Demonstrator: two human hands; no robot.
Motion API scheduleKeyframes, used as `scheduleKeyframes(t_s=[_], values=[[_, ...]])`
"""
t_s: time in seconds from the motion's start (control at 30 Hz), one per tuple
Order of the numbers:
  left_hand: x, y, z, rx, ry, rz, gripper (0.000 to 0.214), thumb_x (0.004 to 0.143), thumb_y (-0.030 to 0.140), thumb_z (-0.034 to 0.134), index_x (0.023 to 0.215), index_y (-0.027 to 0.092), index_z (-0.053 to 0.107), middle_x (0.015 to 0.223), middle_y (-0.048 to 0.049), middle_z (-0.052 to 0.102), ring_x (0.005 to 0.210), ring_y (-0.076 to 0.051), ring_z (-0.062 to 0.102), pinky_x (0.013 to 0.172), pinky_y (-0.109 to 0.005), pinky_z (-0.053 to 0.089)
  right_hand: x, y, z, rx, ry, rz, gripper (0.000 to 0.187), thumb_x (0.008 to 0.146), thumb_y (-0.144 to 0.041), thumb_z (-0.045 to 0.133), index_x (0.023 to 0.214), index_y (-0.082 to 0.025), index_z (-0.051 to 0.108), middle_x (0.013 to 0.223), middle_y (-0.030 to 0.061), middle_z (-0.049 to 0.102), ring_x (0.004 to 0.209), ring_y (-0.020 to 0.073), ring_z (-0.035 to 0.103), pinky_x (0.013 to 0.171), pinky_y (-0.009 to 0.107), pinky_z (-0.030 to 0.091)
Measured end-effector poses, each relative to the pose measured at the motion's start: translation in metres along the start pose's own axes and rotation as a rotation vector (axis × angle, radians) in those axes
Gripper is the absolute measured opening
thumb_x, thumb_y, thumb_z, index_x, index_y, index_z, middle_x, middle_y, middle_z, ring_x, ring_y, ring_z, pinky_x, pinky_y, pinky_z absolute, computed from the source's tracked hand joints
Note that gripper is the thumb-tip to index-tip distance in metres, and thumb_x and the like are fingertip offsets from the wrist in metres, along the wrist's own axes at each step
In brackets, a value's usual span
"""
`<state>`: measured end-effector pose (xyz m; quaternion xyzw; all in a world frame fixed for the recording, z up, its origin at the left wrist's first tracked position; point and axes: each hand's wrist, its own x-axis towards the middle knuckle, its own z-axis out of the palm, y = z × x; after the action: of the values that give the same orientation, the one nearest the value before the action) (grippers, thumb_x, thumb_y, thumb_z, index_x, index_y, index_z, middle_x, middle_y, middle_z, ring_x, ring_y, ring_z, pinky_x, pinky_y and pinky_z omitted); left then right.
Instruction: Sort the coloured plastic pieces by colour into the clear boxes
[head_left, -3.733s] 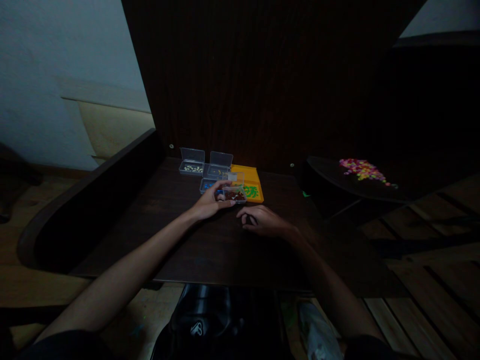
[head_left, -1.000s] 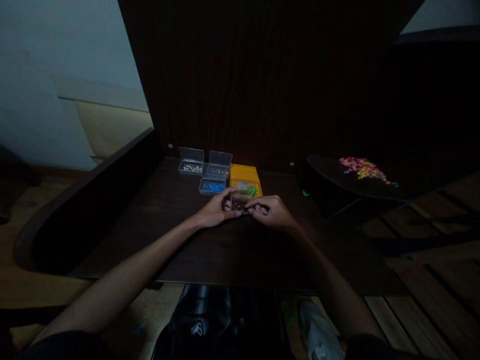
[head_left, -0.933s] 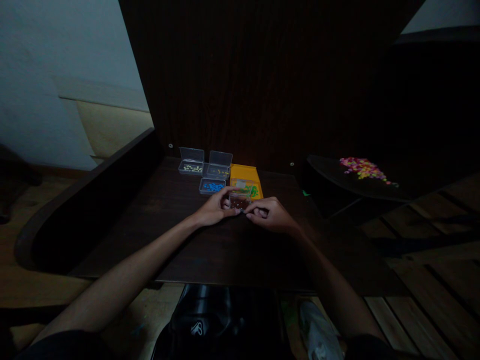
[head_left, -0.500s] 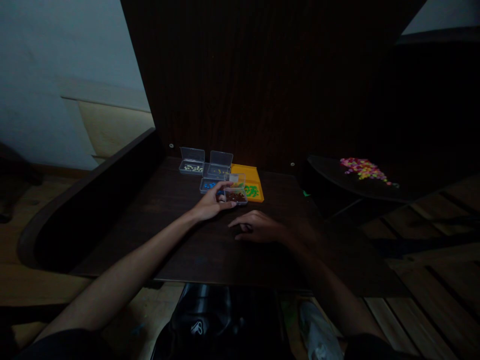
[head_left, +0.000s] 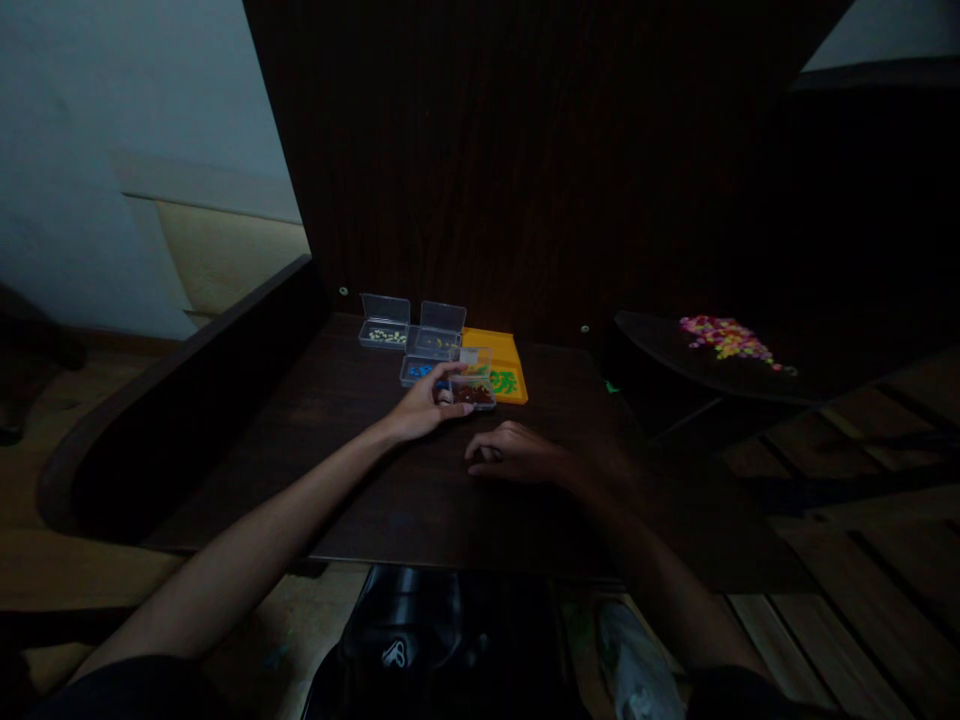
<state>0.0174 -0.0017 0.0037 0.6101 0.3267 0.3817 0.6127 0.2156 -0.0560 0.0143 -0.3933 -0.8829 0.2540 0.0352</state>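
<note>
- One tall dark wooden panel [head_left: 480, 180] is standing beyond both hands.
- One dark table [head_left: 420, 500] is stretching beneath the two hands.
- One curved side shelf [head_left: 652, 350] is jutting out well to the right hand's right, and one heap of many pink, yellow and purple beads [head_left: 727, 338] is lying on it; I'm not managing to count them.
- Two bare hands are working here. The left hand [head_left: 424, 408] is gripping a box's left end, thumb along the near side and fingers behind. The right hand [head_left: 514, 453] is hovering or resting apart from it, fingers half curled; I cannot tell whether it is pinching anything small.
- One yellow case [head_left: 495, 346] is lying open just beyond the hands, holding green pieces [head_left: 504, 382].
- Four clear boxes are standing open. The brown-piece box [head_left: 480, 407] is sitting in the left hand's grasp, ahead and slightly left of the right hand. The blue-piece box [head_left: 407, 376] is lying just behind the left hand's fingers; the yellow-piece box [head_left: 442, 317] and cream-piece box [head_left: 385, 310] are lying farther beyond, the cream one leftmost.
- Two pale round fittings [head_left: 343, 291] are showing low on the panel, beyond the hands, one to either side.
</note>
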Motion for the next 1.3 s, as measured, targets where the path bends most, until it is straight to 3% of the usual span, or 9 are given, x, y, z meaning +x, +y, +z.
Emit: scheduleKeyframes(t_s=[0.23, 0.4, 0.57, 0.7, 0.83, 1.07, 1.17, 1.3], values=[[0.001, -0.002, -0.001, 0.034, 0.009, 0.013, 0.065, 0.068, 0.017, 0.076, 0.127, 0.019, 0.049, 0.117, -0.0103, 0.061, 0.062, -0.005, 0.052, 0.065, -0.026, 0.05, 0.0, -0.002, 0.0, 0.021, 0.008, 0.013, 0.022, 0.084, -0.033, 0.065, 0.098, -0.017, 0.066, 0.063, -0.0056, 0.054, 0.056, 0.0079, 0.049, 0.057, 0.021, 0.032], [0.0, -0.002, 0.0, 0.051, -0.004, 0.023, 0.064, 0.068, 0.017, 0.075, 0.127, 0.017, 0.048, 0.116, -0.0104, 0.061, 0.066, -0.006, 0.055, 0.068, -0.028, 0.051, -0.005, 0.004, -0.005, 0.273, 0.065, -0.017, 0.029, 0.083, -0.041, 0.065, 0.097, -0.015, 0.064, 0.058, -0.0073, 0.051, 0.051, 0.0071, 0.046, 0.054, 0.02, 0.035], [-0.004, -0.005, 0.007, 0.02, -0.078, 0.002, 0.066, 0.069, 0.017, 0.075, 0.127, 0.015, 0.046, 0.106, -0.0082, 0.064, 0.072, -0.011, 0.06, 0.069, -0.028, 0.051, -0.011, 0.014, -0.017, 0.445, 0.24, 0.036, 0.036, 0.081, -0.048, 0.064, 0.094, -0.014, 0.061, 0.053, -0.0086, 0.046, 0.046, 0.0068, 0.039, 0.047, 0.019, 0.031], [-0.007, -0.008, 0.014, -0.001, -0.142, -0.001, 0.067, 0.069, 0.019, 0.076, 0.128, 0.017, 0.045, 0.103, -0.0067, 0.065, 0.074, -0.011, 0.061, 0.07, -0.029, 0.051, -0.013, 0.022, -0.023, 0.358, 0.384, 0.084, 0.035, 0.082, -0.046, 0.062, 0.095, -0.014, 0.061, 0.052, -0.008, 0.046, 0.047, 0.0078, 0.04, 0.047, 0.019, 0.029], [-0.008, -0.011, 0.018, -0.004, -0.186, 0.027, 0.064, 0.068, 0.02, 0.076, 0.125, 0.018, 0.048, 0.103, -0.006, 0.063, 0.073, -0.01, 0.059, 0.068, -0.027, 0.05, -0.011, 0.027, -0.021, 0.215, 0.411, 0.108, 0.031, 0.085, -0.041, 0.059, 0.099, -0.014, 0.064, 0.053, -0.0068, 0.048, 0.047, 0.0085, 0.041, 0.049, 0.02, 0.03], [-0.008, -0.005, 0.017, 0.0, -0.153, 0.004, 0.067, 0.068, 0.019, 0.075, 0.128, 0.016, 0.045, 0.094, -0.0034, 0.064, 0.069, -0.01, 0.058, 0.065, -0.025, 0.049, -0.012, 0.019, -0.022, 0.177, 0.516, 0.093, 0.027, 0.085, -0.033, 0.057, 0.099, -0.013, 0.068, 0.051, -0.0064, 0.046, 0.045, 0.0078, 0.038, 0.047, 0.02, 0.029], [-0.007, -0.002, 0.013, -0.005, -0.114, 0.009, 0.068, 0.069, 0.018, 0.075, 0.129, 0.016, 0.044, 0.094, -0.0045, 0.065, 0.072, -0.012, 0.06, 0.068, -0.027, 0.05, -0.015, 0.016, -0.022, 0.235, 0.473, 0.059, 0.024, 0.082, -0.035, 0.06, 0.088, -0.013, 0.069, 0.05, -0.0065, 0.045, 0.044, 0.0066, 0.035, 0.045, 0.02, 0.028], [-0.004, -0.001, 0.006, 0.036, -0.052, 0.005, 0.068, 0.069, 0.018, 0.074, 0.13, 0.014, 0.044, 0.097, -0.0065, 0.065, 0.075, -0.013, 0.06, 0.07, -0.029, 0.051, -0.013, 0.017, -0.016, 0.221, 0.276, 0.004, 0.023, 0.081, -0.035, 0.063, 0.084, -0.013, 0.07, 0.05, -0.0062, 0.047, 0.044, 0.0064, 0.037, 0.047, 0.019, 0.031]])
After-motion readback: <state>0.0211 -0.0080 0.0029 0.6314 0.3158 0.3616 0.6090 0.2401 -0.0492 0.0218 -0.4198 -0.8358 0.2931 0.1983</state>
